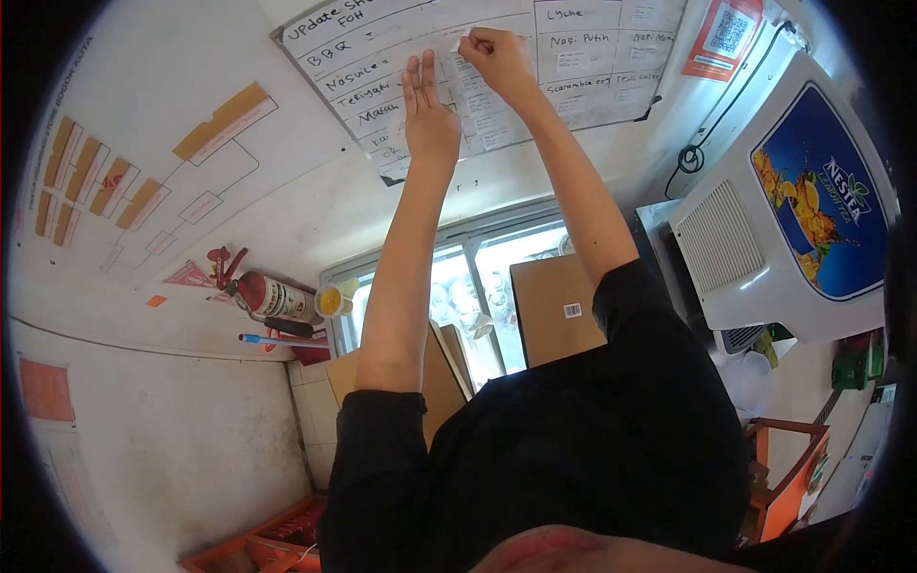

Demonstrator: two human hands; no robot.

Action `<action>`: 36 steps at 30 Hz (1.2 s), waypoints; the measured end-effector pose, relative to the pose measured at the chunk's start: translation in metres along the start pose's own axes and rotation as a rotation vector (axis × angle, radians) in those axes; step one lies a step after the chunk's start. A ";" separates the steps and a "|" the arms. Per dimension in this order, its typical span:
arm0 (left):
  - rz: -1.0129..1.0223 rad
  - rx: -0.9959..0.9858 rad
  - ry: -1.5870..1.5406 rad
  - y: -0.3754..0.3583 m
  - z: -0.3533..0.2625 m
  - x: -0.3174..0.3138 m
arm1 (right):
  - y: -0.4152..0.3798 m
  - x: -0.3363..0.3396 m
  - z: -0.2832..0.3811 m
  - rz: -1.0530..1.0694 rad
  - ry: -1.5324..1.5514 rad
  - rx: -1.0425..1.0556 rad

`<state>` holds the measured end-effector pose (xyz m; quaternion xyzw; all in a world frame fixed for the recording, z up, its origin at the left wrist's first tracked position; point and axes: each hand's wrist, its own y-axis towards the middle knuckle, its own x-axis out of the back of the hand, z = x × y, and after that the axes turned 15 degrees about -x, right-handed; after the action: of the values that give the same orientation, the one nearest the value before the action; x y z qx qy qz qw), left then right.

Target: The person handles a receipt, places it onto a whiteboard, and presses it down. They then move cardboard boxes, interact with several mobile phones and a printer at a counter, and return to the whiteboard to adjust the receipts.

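Both my arms reach up to a whiteboard with a handwritten list and small printed labels stuck in its columns. My left hand lies against the board with its fingers stretched out, holding nothing. To its right, my right hand is closed in a pinch at a small white label near the top of a label column. Part of that label is hidden by my fingers. More printed labels run down the board between my hands.
Below the board stands a lit glass-door cabinet with cardboard boxes in front. A fire extinguisher and a cup of yellow stuff are at left. A Nestea drink dispenser stands at right, beneath a hanging black cable.
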<state>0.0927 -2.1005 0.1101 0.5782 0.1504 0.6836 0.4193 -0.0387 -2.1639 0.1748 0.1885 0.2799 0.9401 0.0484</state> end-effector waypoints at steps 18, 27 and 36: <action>0.040 -0.057 0.154 0.004 -0.003 -0.001 | -0.063 0.171 -0.049 0.352 -0.189 -0.147; 0.341 0.135 -0.636 -0.084 -0.011 0.107 | -0.356 0.050 -0.106 0.946 -0.208 -0.518; -0.028 1.228 -1.399 -0.252 -0.075 0.171 | -0.495 -0.078 -0.184 0.715 0.102 -0.453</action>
<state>0.1281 -1.7998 0.0281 0.9774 0.2057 -0.0246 0.0434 -0.0439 -1.8572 -0.2621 0.2118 -0.0148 0.9435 -0.2545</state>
